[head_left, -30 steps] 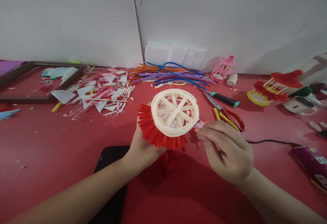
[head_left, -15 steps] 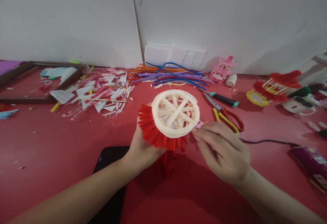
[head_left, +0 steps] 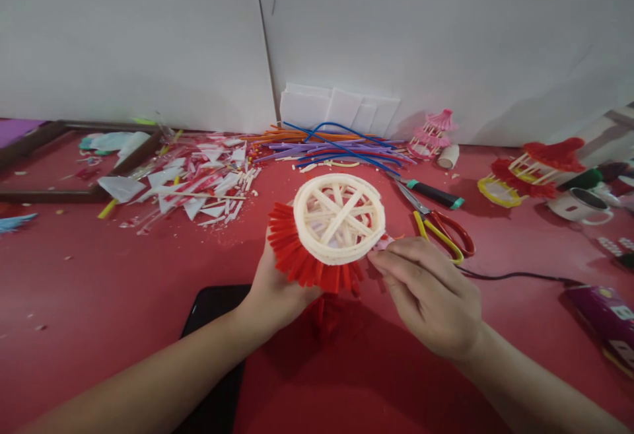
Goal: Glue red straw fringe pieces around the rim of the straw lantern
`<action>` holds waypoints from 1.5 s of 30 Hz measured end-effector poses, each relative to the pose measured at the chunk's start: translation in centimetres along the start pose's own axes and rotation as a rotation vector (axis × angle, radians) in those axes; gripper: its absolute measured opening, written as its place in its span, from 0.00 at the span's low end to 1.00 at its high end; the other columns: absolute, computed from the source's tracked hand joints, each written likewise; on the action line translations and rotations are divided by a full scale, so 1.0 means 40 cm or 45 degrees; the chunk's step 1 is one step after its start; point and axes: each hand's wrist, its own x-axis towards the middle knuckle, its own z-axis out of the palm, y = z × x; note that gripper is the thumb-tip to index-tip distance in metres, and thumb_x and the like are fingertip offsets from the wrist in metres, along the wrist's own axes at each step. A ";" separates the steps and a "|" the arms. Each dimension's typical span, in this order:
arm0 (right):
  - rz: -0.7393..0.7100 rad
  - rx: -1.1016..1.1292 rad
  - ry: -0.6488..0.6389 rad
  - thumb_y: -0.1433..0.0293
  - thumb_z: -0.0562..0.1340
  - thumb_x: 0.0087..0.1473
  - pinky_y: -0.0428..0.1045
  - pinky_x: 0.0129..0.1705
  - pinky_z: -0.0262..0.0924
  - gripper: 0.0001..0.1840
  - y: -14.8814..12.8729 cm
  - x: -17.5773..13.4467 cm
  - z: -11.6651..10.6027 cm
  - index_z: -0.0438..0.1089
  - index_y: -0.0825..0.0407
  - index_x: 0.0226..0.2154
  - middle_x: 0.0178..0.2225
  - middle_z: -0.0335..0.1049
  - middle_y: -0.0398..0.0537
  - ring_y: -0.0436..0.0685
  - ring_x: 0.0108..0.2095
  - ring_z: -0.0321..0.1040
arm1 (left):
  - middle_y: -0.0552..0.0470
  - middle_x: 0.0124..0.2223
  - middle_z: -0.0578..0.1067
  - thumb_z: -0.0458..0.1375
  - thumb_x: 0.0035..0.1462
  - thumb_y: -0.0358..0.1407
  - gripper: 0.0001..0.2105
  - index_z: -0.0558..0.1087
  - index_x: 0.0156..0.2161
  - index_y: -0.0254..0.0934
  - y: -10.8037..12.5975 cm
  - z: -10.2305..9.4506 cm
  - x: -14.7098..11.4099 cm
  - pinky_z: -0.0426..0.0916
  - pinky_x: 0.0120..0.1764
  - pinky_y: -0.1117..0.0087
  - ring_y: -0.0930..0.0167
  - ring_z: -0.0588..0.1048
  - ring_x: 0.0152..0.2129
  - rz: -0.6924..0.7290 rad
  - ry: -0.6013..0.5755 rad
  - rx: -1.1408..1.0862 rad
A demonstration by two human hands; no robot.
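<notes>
A craft model with a cream fuzzy ring (head_left: pixel 341 259) on top is in front of me. Cream strips cross inside the ring like spokes, and a red fringe (head_left: pixel 290 239) flares out below its left and front side. My left hand (head_left: pixel 277 292) wraps round the model under the fringe, its fingers mostly hidden. At the ring's lower right edge, my right hand (head_left: pixel 430 295) is closed in a pinch, with thumb and fingertips on the rim. A small pinkish bit (head_left: pixel 384 242) shows just above those fingertips.
Scissors (head_left: pixel 436 219) and a dark-handled tool (head_left: pixel 436 193) lie to the right. Behind are pipe cleaners (head_left: pixel 337 146) and a scrap pile (head_left: pixel 198 170). A black phone-like slab (head_left: pixel 212 308) lies under my left forearm. Small models (head_left: pixel 552 156) and a mug (head_left: pixel 579 206) stand far right.
The ring has shifted very slightly left, and my right hand has moved slightly left with its rim. Otherwise both hands keep the same hold.
</notes>
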 end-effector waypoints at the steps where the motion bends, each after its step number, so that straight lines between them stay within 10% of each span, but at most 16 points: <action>1: -0.001 -0.001 -0.005 0.83 0.61 0.52 0.48 0.42 0.70 0.15 0.000 0.000 0.000 0.73 0.56 0.41 0.36 0.71 0.51 0.53 0.37 0.72 | 0.42 0.43 0.79 0.70 0.41 0.31 0.30 0.71 0.53 0.39 -0.001 0.000 -0.001 0.69 0.54 0.52 0.57 0.76 0.47 -0.002 0.004 -0.002; 39: -0.088 0.108 0.024 0.82 0.63 0.50 0.50 0.40 0.73 0.18 -0.002 0.005 -0.008 0.71 0.54 0.45 0.35 0.75 0.49 0.53 0.36 0.74 | 0.42 0.47 0.80 0.71 0.40 0.32 0.27 0.73 0.50 0.39 0.008 0.000 -0.002 0.66 0.56 0.50 0.55 0.74 0.51 -0.166 -0.068 -0.192; 45: 0.208 0.253 0.033 0.77 0.62 0.52 0.47 0.36 0.70 0.12 0.013 -0.009 0.000 0.69 0.54 0.42 0.33 0.72 0.48 0.52 0.34 0.71 | 0.50 0.38 0.82 0.71 0.42 0.40 0.17 0.77 0.40 0.45 -0.002 -0.007 -0.015 0.74 0.50 0.54 0.58 0.79 0.42 -0.333 -0.023 -0.457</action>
